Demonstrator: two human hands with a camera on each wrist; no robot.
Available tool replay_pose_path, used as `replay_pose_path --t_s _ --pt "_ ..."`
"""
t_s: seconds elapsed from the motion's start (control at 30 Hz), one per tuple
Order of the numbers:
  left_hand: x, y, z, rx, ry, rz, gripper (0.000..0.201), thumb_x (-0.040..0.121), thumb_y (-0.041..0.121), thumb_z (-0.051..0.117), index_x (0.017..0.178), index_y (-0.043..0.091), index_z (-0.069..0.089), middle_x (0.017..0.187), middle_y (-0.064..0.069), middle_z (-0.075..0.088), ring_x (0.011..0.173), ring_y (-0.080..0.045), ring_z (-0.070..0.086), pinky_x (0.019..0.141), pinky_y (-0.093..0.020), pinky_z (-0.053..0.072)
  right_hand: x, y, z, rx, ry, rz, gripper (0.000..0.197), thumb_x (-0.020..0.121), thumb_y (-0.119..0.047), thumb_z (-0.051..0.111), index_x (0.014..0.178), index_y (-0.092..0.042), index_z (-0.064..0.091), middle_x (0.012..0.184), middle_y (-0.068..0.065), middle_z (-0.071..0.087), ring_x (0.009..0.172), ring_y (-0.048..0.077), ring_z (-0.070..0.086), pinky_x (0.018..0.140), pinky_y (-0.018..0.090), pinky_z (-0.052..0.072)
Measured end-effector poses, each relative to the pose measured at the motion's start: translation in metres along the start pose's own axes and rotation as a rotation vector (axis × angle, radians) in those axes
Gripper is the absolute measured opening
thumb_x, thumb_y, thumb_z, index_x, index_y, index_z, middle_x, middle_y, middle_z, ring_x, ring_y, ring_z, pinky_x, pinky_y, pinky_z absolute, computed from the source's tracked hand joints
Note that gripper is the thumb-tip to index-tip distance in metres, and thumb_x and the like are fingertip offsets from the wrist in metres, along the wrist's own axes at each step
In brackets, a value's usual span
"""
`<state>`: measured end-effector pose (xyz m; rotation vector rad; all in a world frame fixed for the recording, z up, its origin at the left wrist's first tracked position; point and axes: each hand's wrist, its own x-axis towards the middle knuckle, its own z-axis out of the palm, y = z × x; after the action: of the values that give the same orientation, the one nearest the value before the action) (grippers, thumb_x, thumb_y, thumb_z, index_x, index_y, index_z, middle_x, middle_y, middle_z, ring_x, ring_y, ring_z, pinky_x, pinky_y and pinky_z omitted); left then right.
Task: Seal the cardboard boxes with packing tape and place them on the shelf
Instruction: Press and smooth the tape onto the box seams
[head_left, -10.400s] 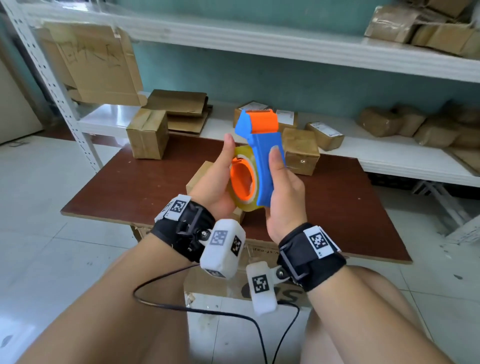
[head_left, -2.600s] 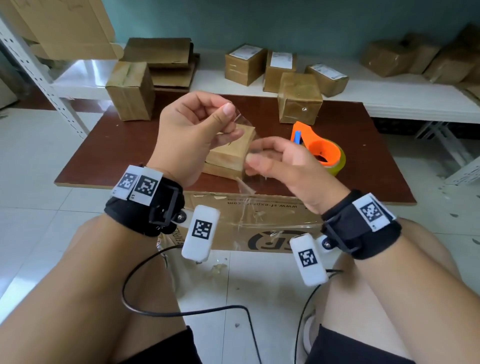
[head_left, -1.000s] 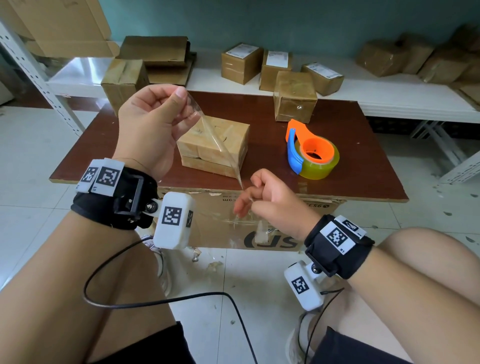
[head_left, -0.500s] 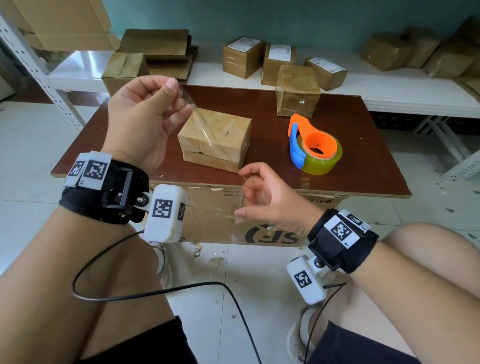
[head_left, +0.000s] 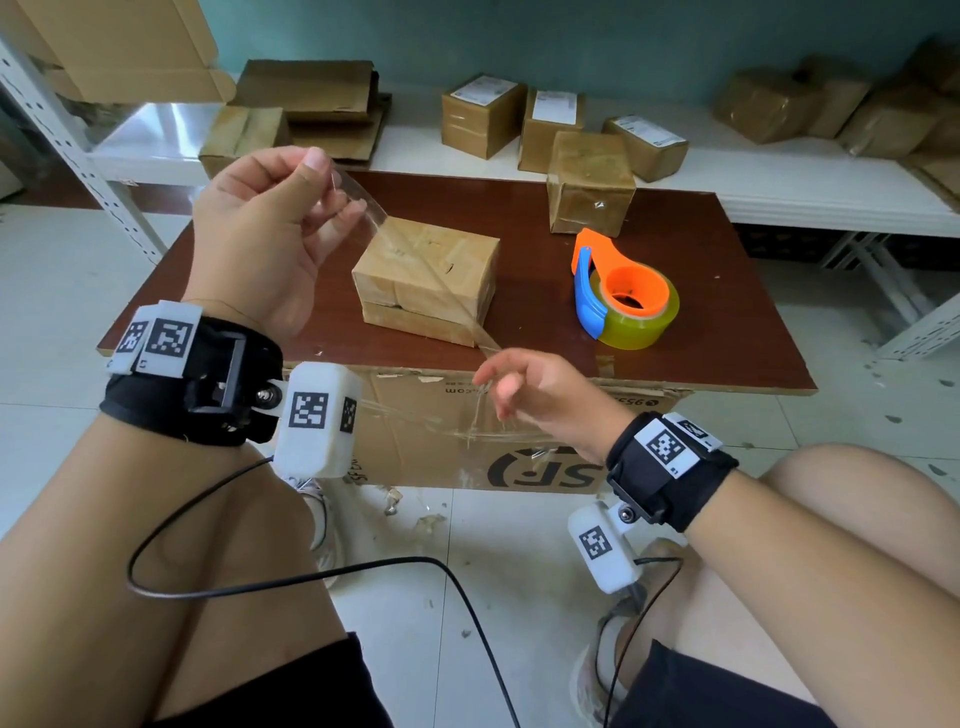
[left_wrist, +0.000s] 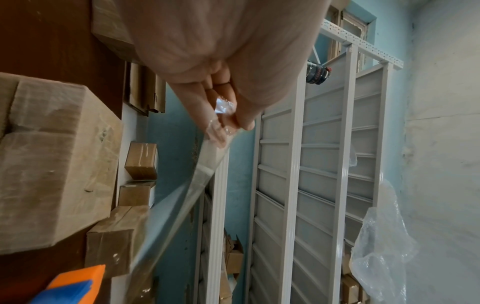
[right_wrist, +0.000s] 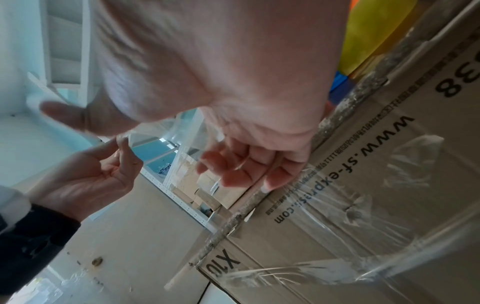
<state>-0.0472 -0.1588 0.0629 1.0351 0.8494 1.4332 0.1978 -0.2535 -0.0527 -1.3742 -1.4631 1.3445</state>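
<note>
1. Right now a cut strip of clear tape (head_left: 415, 244) hangs in the air, slanting from eleven o'clock down to five.
2. The left hand (head_left: 260, 234) pinches its upper end; the right hand (head_left: 540, 395) has fingers curled at the lower end, grip unclear.
3. The small cardboard box (head_left: 426, 280) sits mid-worktop (head_left: 727, 291), under the strip.
4. I'd keep the strip taut, centre it over the seam, then lower and press.
5. The tape dispenser (head_left: 623, 296) lies at three o'clock.

- Black strap (head_left: 197, 387) on left wrist, white square-patterned tags on top.
- White camera pod (head_left: 318, 420) below, thin black cable (head_left: 291, 577) trailing.
- Matching strap (head_left: 670, 470) and pod (head_left: 602, 551) on right wrist.
- Dark shorts (head_left: 691, 691).
</note>
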Motion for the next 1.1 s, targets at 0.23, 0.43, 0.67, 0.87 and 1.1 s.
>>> replay_pose_path --t_s 0.23,0.43,0.67,0.87,1.1 --pt "0.015 0.006 -0.025 0.047 0.121 0.059 0.007 0.102 0.013 0.071 0.099 0.009 0.067 0.084 -0.002 0.067 0.078 -0.014 0.065 0.089 -0.032 0.061 0.006 -0.006 -0.012 0.206 0.191 0.013 0.072 0.068 -0.088 0.069 0.081 -0.018 0.054 0.069 -0.005 0.051 0.074 0.020 0.051 0.081 0.034 0.051" --pt "0.020 0.001 -0.030 0.074 0.094 0.040 0.008 0.103 0.013 0.070 0.097 0.010 0.066 0.086 -0.004 0.067 0.079 -0.014 0.065 0.088 -0.031 0.061 0.011 -0.011 -0.017 0.315 0.349 0.039 0.027 0.094 -0.035 0.079 0.089 -0.013 0.066 0.071 -0.001 0.063 0.074 0.016 0.059 0.086 0.040 0.050" --pt "0.037 -0.012 -0.033 0.101 0.101 0.011 0.004 0.105 0.009 0.066 0.104 0.005 0.064 0.082 -0.003 0.066 0.076 -0.010 0.066 0.088 -0.030 0.062 0.021 -0.052 -0.031 0.415 0.531 0.025 0.035 0.086 -0.044 0.086 0.098 -0.014 0.071 0.091 -0.001 0.073 0.082 0.011 0.065 0.082 0.030 0.056" --pt "0.070 -0.033 -0.051 -0.018 0.120 -0.165 0.006 0.104 0.010 0.068 0.107 0.004 0.067 0.082 -0.004 0.067 0.079 -0.011 0.067 0.088 -0.027 0.061 0.029 -0.059 -0.044 0.468 0.578 -0.018 0.022 0.087 -0.035 0.088 0.078 -0.022 0.073 0.077 -0.006 0.064 0.060 0.008 0.041 0.061 0.025 0.032" --pt "0.084 -0.039 -0.060 0.087 0.139 -0.190 0.007 0.106 0.019 0.067 0.101 0.015 0.068 0.081 0.000 0.068 0.075 -0.009 0.063 0.081 -0.025 0.060 0.032 -0.057 -0.061 0.071 0.564 0.010 0.023 0.084 -0.030 0.089 0.090 -0.010 0.082 0.060 -0.018 0.068 0.058 -0.004 0.057 0.078 0.023 0.042"
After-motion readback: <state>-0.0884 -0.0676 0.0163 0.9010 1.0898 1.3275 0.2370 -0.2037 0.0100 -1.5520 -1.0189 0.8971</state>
